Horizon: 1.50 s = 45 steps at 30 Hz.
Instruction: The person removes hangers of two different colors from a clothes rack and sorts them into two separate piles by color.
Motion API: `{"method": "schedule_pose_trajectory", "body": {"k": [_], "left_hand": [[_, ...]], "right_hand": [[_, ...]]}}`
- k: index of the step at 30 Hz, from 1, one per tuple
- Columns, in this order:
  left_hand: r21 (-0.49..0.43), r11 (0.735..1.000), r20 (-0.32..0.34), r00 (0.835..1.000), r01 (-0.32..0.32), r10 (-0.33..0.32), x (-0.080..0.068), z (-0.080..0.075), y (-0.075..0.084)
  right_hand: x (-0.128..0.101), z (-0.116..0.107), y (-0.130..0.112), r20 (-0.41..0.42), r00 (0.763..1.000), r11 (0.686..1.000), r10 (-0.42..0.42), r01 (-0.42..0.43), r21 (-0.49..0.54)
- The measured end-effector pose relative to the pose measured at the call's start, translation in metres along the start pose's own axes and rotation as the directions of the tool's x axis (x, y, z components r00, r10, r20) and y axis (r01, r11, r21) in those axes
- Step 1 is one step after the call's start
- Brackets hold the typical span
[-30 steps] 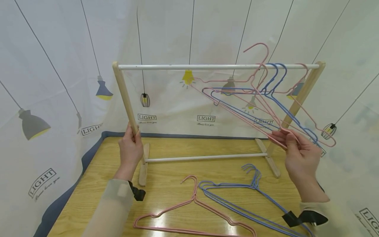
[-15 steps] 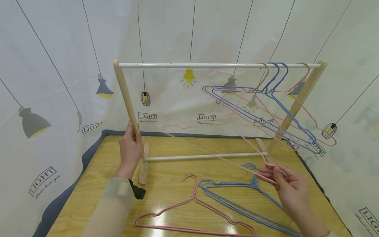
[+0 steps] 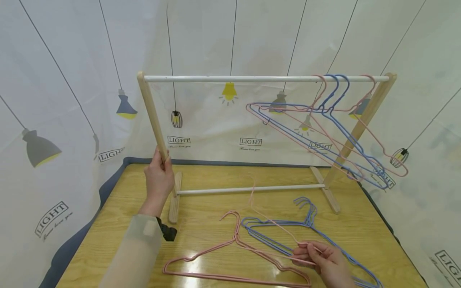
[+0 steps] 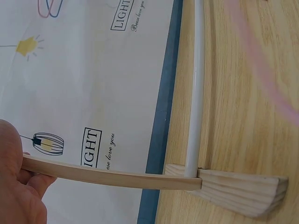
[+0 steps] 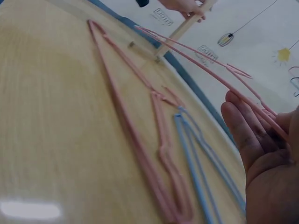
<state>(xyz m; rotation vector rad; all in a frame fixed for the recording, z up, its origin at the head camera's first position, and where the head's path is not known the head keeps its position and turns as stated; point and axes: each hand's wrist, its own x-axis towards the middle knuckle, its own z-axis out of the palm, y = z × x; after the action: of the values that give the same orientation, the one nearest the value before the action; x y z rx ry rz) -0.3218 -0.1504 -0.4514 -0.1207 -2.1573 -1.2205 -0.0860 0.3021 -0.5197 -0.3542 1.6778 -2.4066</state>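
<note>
My left hand (image 3: 159, 180) grips the left wooden post (image 3: 153, 116) of a small clothes rack, low on its length. In the left wrist view its fingers wrap the post's end. My right hand (image 3: 322, 260) pinches one end of a pink clothes hanger (image 3: 277, 225), held above the table in front of the rack. That hanger's hook points away and looks blurred in the head view. In the right wrist view the thumb and fingers hold the pink hanger's wire (image 5: 210, 72). Below lie a stack of pink hangers (image 3: 236, 237) and several blue hangers (image 3: 309, 220).
Two blue hangers (image 3: 333, 94) hang on the white top rail (image 3: 216, 79) toward its right, between two pink ones. A lower white rail (image 3: 248, 190) joins the rack's feet. A printed cloth (image 3: 201, 40) stands behind the wooden table (image 3: 119, 224).
My right hand has brought the pink hanger away from the top rail, down and left over the table. My left hand stays on the post.
</note>
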Motion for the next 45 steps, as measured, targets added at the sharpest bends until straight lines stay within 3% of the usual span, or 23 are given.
{"method": "schedule_pose_trajectory", "body": {"k": [5,9,15,18,20,22,23,24,25,26,27,29,30,31,32,33,35,38,41,45], "left_hand": [[0.001,1.0,0.002,1.0,0.002,-0.002,0.0,0.0,0.0],[-0.003,1.0,0.005,1.0,0.011,-0.011,-0.001,0.0,0.001],[-0.011,1.0,0.008,1.0,0.017,-0.017,-0.001,0.0,0.001],[-0.013,1.0,0.007,1.0,0.007,-0.007,0.0,0.002,0.001],[-0.015,1.0,0.007,1.0,0.001,-0.001,0.0,0.002,0.001],[-0.015,1.0,0.006,1.0,-0.003,0.003,0.0,0.002,0.001],[-0.014,1.0,0.005,1.0,-0.005,0.005,0.0,0.002,0.001],[-0.014,1.0,0.003,1.0,-0.007,0.007,0.0,0.002,0.001],[-0.015,1.0,0.002,1.0,-0.009,0.009,0.0,0.002,0.001],[-0.014,1.0,0.002,1.0,-0.01,0.01,0.0,0.002,0.001],[-0.014,1.0,0.001,1.0,-0.011,0.011,0.0,0.002,0.001],[-0.014,1.0,0.0,1.0,-0.01,0.01,0.0,0.002,0.001],[-0.014,1.0,0.0,1.0,-0.008,0.008,0.0,0.002,0.001],[-0.014,1.0,0.0,1.0,-0.008,0.008,0.0,0.002,0.002],[-0.015,1.0,0.0,1.0,-0.006,0.006,0.0,0.002,0.002],[-0.015,1.0,-0.001,1.0,-0.004,0.004,0.0,0.002,0.002],[-0.015,1.0,-0.002,1.0,-0.001,0.001,0.0,0.002,0.002],[-0.016,1.0,-0.001,1.0,0.008,-0.008,0.0,0.001,0.002],[-0.018,1.0,0.0,1.0,0.022,-0.022,0.0,0.001,0.002],[-0.02,0.999,0.003,0.999,0.033,-0.032,-0.001,0.0,0.003]], "right_hand": [[-0.006,0.003,0.021,0.047,0.991,0.982,0.128,-0.133,0.131],[-0.008,0.006,0.033,0.087,0.983,0.955,0.163,-0.179,0.237],[-0.008,0.007,0.036,0.098,0.966,0.931,0.24,-0.257,0.26],[-0.007,0.007,0.036,0.082,0.962,0.939,0.261,-0.272,0.209],[-0.006,0.005,0.038,0.081,0.975,0.969,0.207,-0.216,0.122],[-0.005,0.004,0.04,0.057,0.991,0.992,0.118,-0.115,-0.042],[-0.005,0.003,0.041,0.056,0.998,0.983,0.032,-0.021,-0.181],[-0.004,0.003,0.042,0.061,0.997,0.941,-0.057,0.074,-0.331],[-0.002,0.002,0.043,0.074,0.987,0.857,-0.146,0.163,-0.489],[-0.001,0.001,0.043,0.119,0.964,0.732,-0.237,0.257,-0.631],[0.002,0.0,0.043,0.174,0.93,0.58,-0.323,0.339,-0.741],[0.007,-0.002,0.04,0.308,0.838,0.298,-0.45,0.466,-0.833],[0.008,-0.002,0.038,0.355,0.805,0.215,-0.475,0.498,-0.84],[0.01,-0.002,0.034,0.389,0.779,0.151,-0.492,0.517,-0.843],[0.011,-0.001,0.029,0.406,0.765,0.114,-0.5,0.523,-0.845],[0.012,0.0,0.023,0.397,0.765,0.102,-0.507,0.51,-0.854],[0.013,0.003,0.006,0.335,0.78,0.092,-0.529,0.445,-0.891],[0.018,0.002,-0.027,0.224,0.786,0.104,-0.577,0.342,-0.934],[0.027,-0.005,-0.061,0.126,0.756,0.121,-0.642,0.261,-0.958],[0.038,-0.017,-0.098,0.048,0.669,0.118,-0.742,0.2,-0.973]]}}
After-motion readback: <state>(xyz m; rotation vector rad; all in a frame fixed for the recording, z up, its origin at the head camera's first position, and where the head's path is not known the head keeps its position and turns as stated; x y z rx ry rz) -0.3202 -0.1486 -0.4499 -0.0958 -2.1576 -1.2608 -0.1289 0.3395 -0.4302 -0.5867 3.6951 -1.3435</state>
